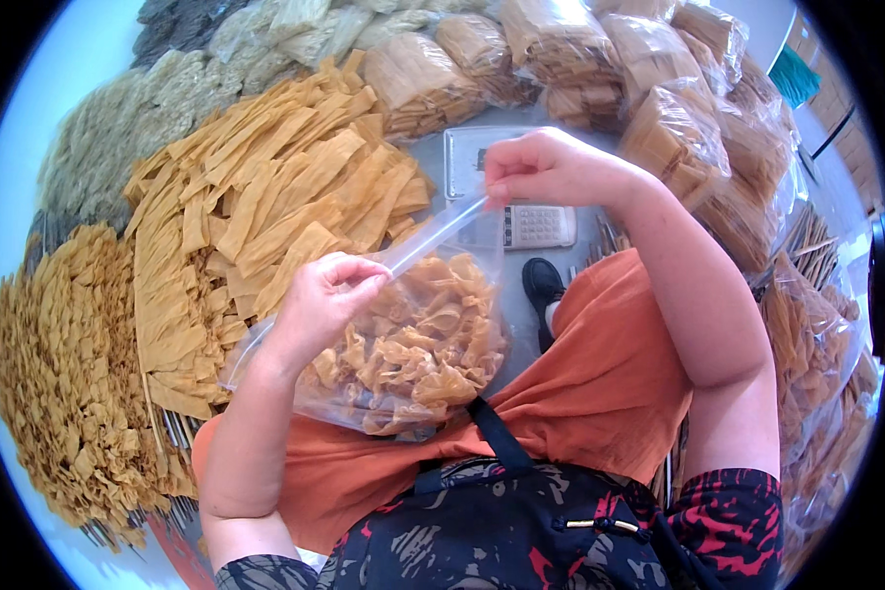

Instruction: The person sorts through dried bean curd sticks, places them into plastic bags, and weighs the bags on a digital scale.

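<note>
A clear plastic bag filled with broken, curled yellow pieces that look like dried bean curd skin rests against my lap. Its upper edge is pulled taut in a narrow folded band between my two hands. My left hand pinches the lower left end of this band between thumb and fingers. Higher up and to the right, my right hand pinches the other end, fingers curled in. Behind the bag and beneath my right hand sits a digital scale with a keypad, partly covered by the bag.
Flat yellow sheets are heaped left of the bag, with smaller pieces farther left. Greyish bundles lie behind. Packed clear bags line the back and right. My shoe is close to the scale.
</note>
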{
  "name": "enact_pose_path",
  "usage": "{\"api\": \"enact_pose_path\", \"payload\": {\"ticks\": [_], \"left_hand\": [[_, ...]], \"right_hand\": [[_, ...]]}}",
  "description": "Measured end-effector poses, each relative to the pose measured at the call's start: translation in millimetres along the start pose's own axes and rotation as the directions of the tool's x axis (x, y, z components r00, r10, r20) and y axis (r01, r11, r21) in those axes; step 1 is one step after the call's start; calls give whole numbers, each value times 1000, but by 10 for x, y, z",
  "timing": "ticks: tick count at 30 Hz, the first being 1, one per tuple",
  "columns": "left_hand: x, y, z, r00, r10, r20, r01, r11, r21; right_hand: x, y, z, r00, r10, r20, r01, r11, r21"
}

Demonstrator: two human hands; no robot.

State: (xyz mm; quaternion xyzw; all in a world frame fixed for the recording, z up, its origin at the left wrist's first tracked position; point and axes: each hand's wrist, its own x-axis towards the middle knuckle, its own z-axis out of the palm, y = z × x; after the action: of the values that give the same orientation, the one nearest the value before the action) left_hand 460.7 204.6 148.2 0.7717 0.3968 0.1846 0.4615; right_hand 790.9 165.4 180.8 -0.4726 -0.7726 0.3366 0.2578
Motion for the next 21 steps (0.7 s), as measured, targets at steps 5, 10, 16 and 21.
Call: {"api": "enact_pose_path", "payload": {"ticks": [5, 10, 16, 21], "left_hand": [[-73, -3, 38, 984, 172, -52, -158, 965, 209], [-62, -17, 151, 950, 291, -115, -242, 917, 317], [-64, -11, 208, 922, 373, -109, -309, 873, 377], [-75, -72, 232, 921, 358, -151, -291, 893, 344]], "right_hand": [[73, -113, 131, 992, -65, -105, 59, 997, -53], [285, -367, 601, 930, -366, -34, 285, 776, -563], [414, -296, 910, 924, -374, 83, 356, 755, -550], [423, -310, 955, 875, -481, 54, 429, 718, -548]]}}
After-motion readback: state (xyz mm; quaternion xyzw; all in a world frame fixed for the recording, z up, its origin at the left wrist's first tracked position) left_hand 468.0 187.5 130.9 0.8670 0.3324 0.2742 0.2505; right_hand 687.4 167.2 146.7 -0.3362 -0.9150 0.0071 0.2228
